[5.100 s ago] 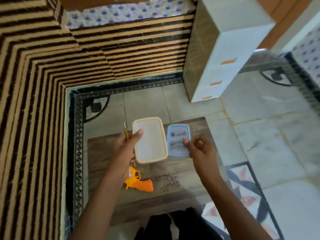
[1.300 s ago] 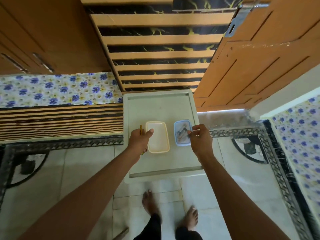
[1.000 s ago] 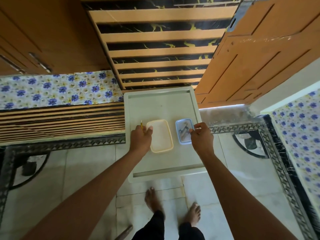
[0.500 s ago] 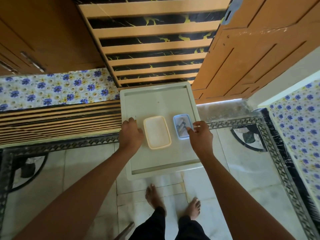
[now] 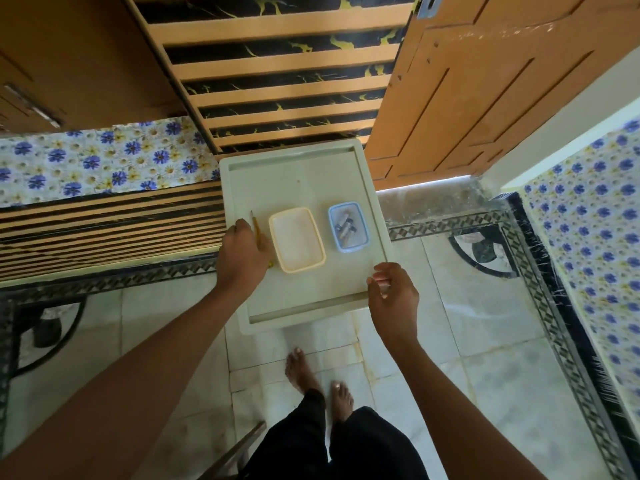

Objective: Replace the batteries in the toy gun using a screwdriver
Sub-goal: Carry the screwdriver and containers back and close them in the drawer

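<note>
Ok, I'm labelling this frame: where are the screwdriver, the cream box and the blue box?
screwdriver (image 5: 255,228), head view, on its thin shaft beyond the fingers.
cream box (image 5: 297,239), head view, middle of its pale top.
blue box (image 5: 350,250), head view, on its near rim.

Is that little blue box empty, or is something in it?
Not empty: the blue box holds a few small cylinders, probably batteries, lying across its middle.

A white counter (image 5: 298,181) stands on the pale tiled floor (image 5: 485,375); an orange wooden door (image 5: 485,98) at two o'clock, floral cloth (image 5: 104,161) at ten, striped wall (image 5: 277,64) at twelve.
</note>
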The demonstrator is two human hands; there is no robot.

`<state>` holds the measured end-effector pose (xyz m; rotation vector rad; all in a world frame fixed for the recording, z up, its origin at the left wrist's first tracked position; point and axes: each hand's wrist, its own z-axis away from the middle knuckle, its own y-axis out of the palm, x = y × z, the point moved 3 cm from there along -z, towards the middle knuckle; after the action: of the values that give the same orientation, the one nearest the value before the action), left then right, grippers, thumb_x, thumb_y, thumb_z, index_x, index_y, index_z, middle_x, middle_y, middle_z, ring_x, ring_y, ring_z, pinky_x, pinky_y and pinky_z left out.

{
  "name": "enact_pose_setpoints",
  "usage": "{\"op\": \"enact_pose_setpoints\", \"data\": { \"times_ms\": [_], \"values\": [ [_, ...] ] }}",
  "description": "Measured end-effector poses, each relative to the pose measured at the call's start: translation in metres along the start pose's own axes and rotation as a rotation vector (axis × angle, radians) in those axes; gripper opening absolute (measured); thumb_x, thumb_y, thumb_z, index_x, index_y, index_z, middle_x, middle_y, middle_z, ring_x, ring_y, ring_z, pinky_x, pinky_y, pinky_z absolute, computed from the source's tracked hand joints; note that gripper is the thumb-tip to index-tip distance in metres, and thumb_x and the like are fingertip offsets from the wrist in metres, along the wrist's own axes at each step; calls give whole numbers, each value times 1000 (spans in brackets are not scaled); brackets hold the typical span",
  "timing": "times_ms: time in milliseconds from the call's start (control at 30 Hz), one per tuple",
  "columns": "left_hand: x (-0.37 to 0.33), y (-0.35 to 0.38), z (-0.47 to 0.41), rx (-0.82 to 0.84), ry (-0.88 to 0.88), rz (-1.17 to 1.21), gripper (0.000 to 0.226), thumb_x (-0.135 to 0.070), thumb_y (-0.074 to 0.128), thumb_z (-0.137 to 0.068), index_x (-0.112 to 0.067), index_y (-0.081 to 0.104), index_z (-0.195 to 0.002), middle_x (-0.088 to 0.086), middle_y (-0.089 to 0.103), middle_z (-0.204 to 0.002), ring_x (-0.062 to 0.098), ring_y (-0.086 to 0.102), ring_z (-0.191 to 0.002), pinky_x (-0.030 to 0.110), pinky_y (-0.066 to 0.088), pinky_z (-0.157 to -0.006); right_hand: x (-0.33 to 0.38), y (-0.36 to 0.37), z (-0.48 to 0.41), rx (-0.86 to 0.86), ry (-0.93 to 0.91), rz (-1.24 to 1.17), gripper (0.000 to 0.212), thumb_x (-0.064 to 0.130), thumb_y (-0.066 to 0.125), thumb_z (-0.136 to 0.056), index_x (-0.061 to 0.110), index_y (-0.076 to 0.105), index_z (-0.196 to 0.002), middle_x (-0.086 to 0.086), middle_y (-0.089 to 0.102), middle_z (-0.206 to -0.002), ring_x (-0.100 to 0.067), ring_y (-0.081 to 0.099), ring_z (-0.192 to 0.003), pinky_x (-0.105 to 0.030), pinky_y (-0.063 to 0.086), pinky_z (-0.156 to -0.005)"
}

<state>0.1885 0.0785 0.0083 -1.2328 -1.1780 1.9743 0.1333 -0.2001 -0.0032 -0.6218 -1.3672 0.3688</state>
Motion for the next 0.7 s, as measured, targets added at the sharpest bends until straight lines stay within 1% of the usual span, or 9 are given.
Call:
{"op": "enact_pose_setpoints", "data": {
  "times_ms": [133, 233, 300, 367, 433, 500, 600, 633, 700],
  "values": [
    [15, 2, 34, -112, 146, 9, 31, -24, 63, -102, -2, 57, -123, 18, 55, -118, 35, 62, -99, 50, 59, -78, -12, -1, 20, 15, -140, 11, 18, -6, 65, -90, 9, 70, -100, -1, 69, -93, -12, 66, -81, -32, 58, -76],
    [36, 13, 60, -97, 244, -62, 45, -29, 64, -101, 4, 56, -131, 23, 54, -128, 41, 59, -115, 54, 54, -98, -25, 3, 30, 94, -244, 49, 16, -6, 66, -87, 9, 69, -92, -2, 68, -89, -15, 64, -79, -31, 54, -71],
    [49, 25, 77, -25, 287, -124, 62, -42, 57, -103, 8, 52, -140, 27, 50, -143, 43, 51, -133, 53, 46, -113, -38, 6, 44, 165, -317, 91, 10, 0, 66, -90, 9, 69, -90, -2, 66, -87, -19, 62, -80, -30, 51, -71],
    [57, 36, 87, 33, 345, -193, 78, -54, 48, -102, 11, 47, -146, 30, 42, -156, 44, 40, -147, 52, 35, -123, -48, 11, 54, 218, -416, 144, 6, 6, 63, -92, 7, 68, -90, -4, 63, -84, -22, 60, -77, -31, 51, -67],
    [61, 44, 91, 69, 407, -227, 93, -64, 42, -100, 13, 39, -151, 32, 30, -164, 46, 28, -155, 52, 24, -128, -59, 16, 61, 270, -487, 184, 7, 8, 62, -91, 6, 68, -87, -5, 62, -78, -24, 59, -72, -35, 50, -60],
    [65, 48, 93, 75, 442, -239, 103, -72, 34, -100, 13, 27, -157, 32, 17, -169, 44, 15, -159, 48, 13, -130, -74, 26, 64, 348, -497, 225, 9, 10, 61, -89, 6, 69, -88, -6, 64, -76, -26, 60, -71, -38, 52, -57],
    [74, 58, 95, 78, 440, -255, 103, -71, 29, -100, 10, 14, -162, 28, 4, -172, 40, 2, -162, 47, 4, -132, -102, 48, 65, 543, -421, 304, 19, 7, 60, -89, 5, 72, -103, -10, 70, -88, -31, 66, -83, -46, 58, -67],
    [74, 59, 94, 73, 442, -268, 101, -69, 29, -101, 10, 12, -162, 28, 2, -172, 40, 0, -161, 49, 4, -132, -108, 56, 62, 612, -373, 341, 25, 5, 60, -91, 5, 71, -113, -11, 71, -98, -33, 67, -92, -48, 60, -74],
    [76, 63, 92, 35, 474, -309, 96, -65, 28, -105, 12, 12, -161, 31, 3, -171, 44, 1, -161, 54, 6, -132, -117, 74, 58, 776, -282, 447, 40, 11, 61, -94, 8, 62, -134, -13, 67, -122, -34, 64, -113, -49, 58, -90]
  ]
}}
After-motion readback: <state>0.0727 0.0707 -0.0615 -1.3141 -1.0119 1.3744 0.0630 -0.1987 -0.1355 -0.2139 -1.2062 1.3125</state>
